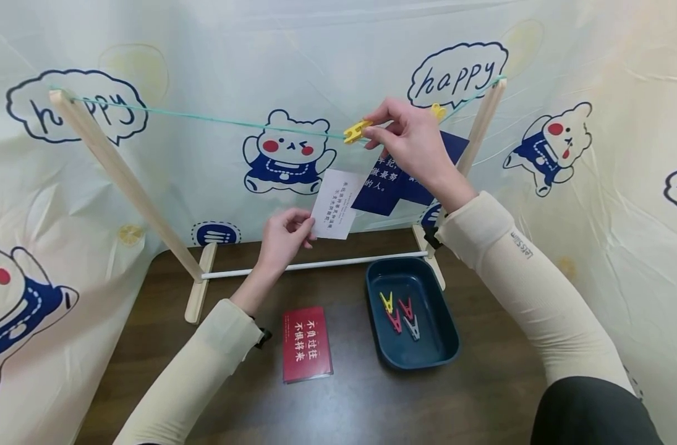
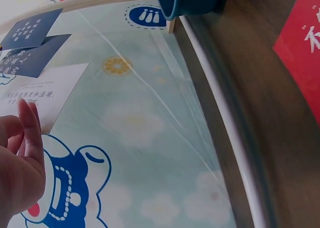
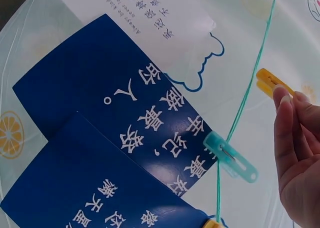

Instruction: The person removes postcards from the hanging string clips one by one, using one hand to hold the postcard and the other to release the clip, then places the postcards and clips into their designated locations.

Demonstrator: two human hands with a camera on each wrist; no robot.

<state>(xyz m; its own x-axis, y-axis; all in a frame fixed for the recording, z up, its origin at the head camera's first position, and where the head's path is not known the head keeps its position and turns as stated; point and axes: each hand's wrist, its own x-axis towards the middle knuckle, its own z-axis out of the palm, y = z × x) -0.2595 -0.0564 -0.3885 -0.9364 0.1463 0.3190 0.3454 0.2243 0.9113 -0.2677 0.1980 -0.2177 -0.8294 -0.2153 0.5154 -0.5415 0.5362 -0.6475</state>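
Note:
My left hand (image 1: pixel 282 238) pinches the lower left edge of a white printed card (image 1: pixel 334 204) just below the green string (image 1: pixel 204 117). A yellow clothespin (image 3: pixel 272 82) is between the thumb and fingertips of my right hand (image 1: pixel 416 142). Its far tip lies right by the string; whether they touch I cannot tell. Two dark blue cards (image 1: pixel 374 193) with white writing hang overlapping to the right of the white card. In the right wrist view, a teal clothespin (image 3: pixel 231 156) holds one at the string; another yellow clothespin (image 1: pixel 438 112) sits farther right.
Wooden posts (image 1: pixel 127 185) carry the string, with a white rod (image 1: pixel 327 264) low between them. On the brown table (image 1: pixel 360 408) are a stack of red cards (image 1: pixel 307 344) and a dark blue tray (image 1: pixel 413 358) holding several clothespins (image 1: pixel 395 320). A printed curtain (image 1: pixel 204 49) hangs behind.

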